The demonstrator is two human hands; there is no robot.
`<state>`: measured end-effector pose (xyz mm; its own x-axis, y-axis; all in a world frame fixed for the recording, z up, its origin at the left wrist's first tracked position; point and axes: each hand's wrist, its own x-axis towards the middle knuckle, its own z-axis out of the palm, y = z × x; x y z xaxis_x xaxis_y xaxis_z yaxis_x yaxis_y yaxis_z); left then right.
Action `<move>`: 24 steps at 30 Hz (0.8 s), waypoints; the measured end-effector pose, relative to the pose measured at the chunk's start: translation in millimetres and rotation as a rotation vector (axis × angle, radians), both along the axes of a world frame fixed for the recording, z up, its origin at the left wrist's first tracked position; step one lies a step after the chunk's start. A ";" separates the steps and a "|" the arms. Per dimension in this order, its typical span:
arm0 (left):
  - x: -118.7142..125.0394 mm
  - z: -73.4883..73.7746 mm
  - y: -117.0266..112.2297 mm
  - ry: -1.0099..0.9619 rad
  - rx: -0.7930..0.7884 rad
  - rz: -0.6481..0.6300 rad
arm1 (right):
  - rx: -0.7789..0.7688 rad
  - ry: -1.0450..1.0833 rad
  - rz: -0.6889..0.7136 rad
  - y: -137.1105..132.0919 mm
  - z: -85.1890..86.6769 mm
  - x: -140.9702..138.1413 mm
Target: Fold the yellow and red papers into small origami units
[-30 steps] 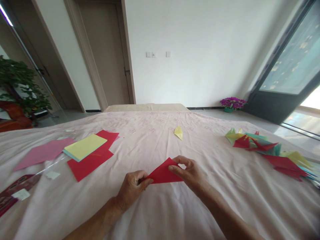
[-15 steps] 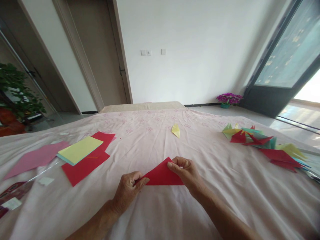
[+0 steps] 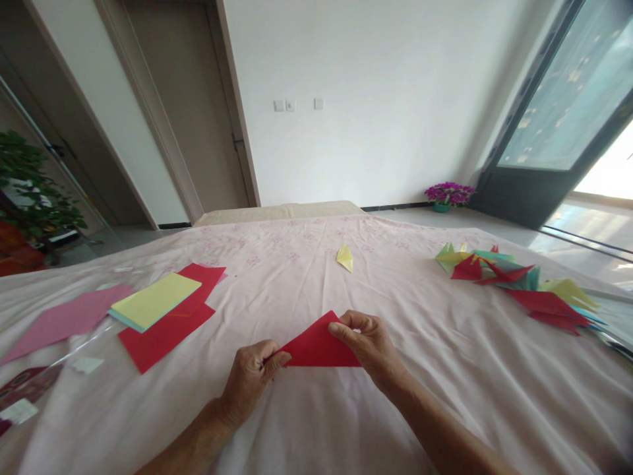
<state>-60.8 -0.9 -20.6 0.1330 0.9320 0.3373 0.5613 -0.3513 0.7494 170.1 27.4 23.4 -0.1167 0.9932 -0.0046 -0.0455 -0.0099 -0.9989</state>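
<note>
A red paper folded into a triangle (image 3: 316,346) lies on the pale pink sheet (image 3: 306,277) in front of me. My left hand (image 3: 252,379) pinches its left corner between thumb and fingers. My right hand (image 3: 368,343) pinches the triangle's right side near the top, fingers curled. Both hands rest low on the sheet with the paper stretched between them.
To the left lie flat paper sheets: red (image 3: 165,323), a yellow stack (image 3: 154,300) and pink (image 3: 64,316), beside a clear wrapper. A small yellow folded piece (image 3: 345,257) sits farther ahead. A pile of folded coloured triangles (image 3: 514,284) lies at the right. A potted plant (image 3: 30,191) stands far left.
The view has shifted slightly, so everything sits a little to the left. Both hands keep their grip on the red triangle and have barely moved.
</note>
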 end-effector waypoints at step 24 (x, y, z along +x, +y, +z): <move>20.7 20.8 -11.1 0.148 0.554 0.055 | 0.102 -0.140 -0.025 -11.6 -17.4 -22.9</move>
<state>-40.1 -12.0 0.2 0.1724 0.6282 0.7587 0.6750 -0.6363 0.3735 147.2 15.8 6.0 -0.0977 0.9918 0.0823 0.0955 0.0916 -0.9912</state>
